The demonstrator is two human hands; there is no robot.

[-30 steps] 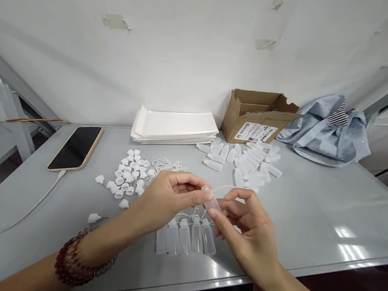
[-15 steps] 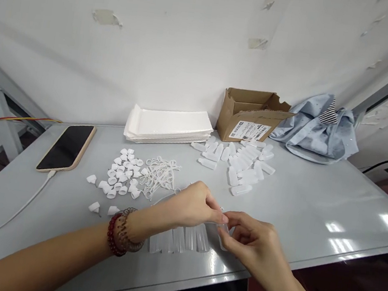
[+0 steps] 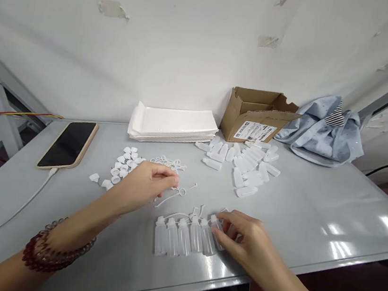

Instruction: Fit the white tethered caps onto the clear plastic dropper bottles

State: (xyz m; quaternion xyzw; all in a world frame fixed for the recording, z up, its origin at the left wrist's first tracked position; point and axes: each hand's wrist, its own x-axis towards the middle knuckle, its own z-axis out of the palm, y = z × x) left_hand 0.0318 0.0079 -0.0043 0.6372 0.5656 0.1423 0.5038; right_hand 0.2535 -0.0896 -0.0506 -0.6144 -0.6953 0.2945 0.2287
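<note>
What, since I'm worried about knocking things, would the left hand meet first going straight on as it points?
Probably the loose white ringed strap just ahead of the left hand; the hand's height above the table is unclear, so it might pass over.

1 head-worn camera, high at the near side of the grey table (image 3: 295,216), facing forward and down, close range. Left hand (image 3: 148,182) sits at 8 o'clock, right hand (image 3: 245,231) at 4; white wall (image 3: 191,59) at 12, phone (image 3: 68,145) at 9, carton (image 3: 258,118) at 2.
</note>
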